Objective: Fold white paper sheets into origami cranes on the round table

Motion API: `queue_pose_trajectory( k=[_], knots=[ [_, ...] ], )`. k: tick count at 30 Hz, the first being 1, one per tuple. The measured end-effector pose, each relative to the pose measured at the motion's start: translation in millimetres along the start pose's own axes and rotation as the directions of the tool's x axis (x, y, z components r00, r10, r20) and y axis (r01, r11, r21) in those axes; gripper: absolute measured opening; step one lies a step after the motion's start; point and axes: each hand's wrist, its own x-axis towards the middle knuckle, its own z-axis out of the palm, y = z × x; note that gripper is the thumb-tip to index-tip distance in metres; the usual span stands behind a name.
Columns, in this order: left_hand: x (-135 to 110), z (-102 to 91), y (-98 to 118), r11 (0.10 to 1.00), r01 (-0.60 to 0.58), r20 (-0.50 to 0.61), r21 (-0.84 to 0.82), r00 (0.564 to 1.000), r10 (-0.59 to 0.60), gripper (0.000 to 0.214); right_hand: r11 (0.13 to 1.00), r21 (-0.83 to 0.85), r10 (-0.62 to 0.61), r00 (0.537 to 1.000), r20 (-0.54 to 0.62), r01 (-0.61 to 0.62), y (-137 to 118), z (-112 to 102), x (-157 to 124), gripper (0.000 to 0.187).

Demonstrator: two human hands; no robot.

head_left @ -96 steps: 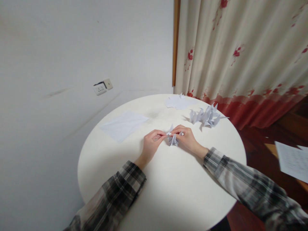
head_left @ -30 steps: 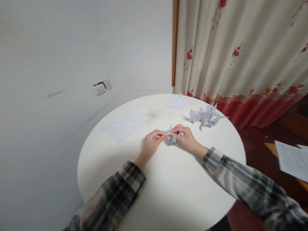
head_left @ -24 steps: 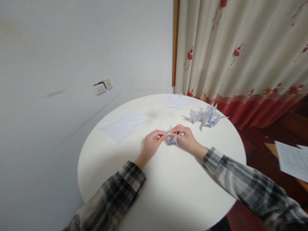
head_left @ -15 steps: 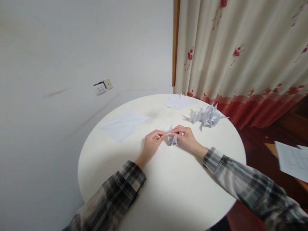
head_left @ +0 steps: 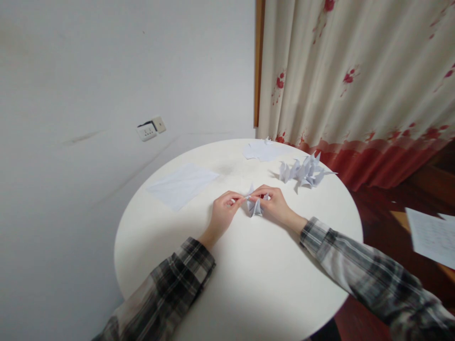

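A small folded piece of white paper (head_left: 255,206) rests on the round white table (head_left: 249,274) at its middle. My left hand (head_left: 223,211) pinches its left tip with thumb and fingertips. On the other side, my right hand (head_left: 275,204) is closed on the piece's upper right part. Both wrists lie on the tabletop, and both arms wear plaid sleeves. The fingers hide part of the fold.
A flat white sheet (head_left: 183,184) lies at the table's left. Several folded paper figures (head_left: 304,171) stand in a cluster at the back right, with a pile of white paper (head_left: 261,150) behind them. A flowered curtain (head_left: 355,85) hangs beyond. Printed paper (head_left: 430,237) lies at the right.
Both hands stay on the folded piece. Only small finger movements show; the left fingertips have drawn slightly leftward along the tip.
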Motion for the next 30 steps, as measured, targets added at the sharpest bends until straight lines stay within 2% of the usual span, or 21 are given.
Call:
queue_pose_trajectory(
  k=[8,13,19,30],
  knots=[
    [-0.5,1.0,-0.6,0.999,0.015,0.02,-0.035,1.0,-0.015,0.013,1.0,-0.007,0.017,1.0,-0.021,-0.017,-2.1,0.1,-0.8,0.012],
    [-1.3,1.9,-1.6,0.992,0.084,0.046,-0.098,0.996,-0.08,0.016,0.998,0.037,0.057,0.998,-0.034,-0.056,1.2,0.4,-0.9,0.012],
    [-1.8,0.5,1.8,0.977,0.159,0.01,-0.139,0.987,-0.159,0.022,0.992,0.066,0.11,0.992,-0.059,-0.106,2.2,-0.3,-1.8,0.01],
    [-1.3,3.0,2.9,0.987,0.127,0.047,-0.099,0.991,-0.123,0.014,0.995,0.069,0.08,0.996,-0.033,-0.078,-2.1,-0.7,0.4,0.011]
  ],
)
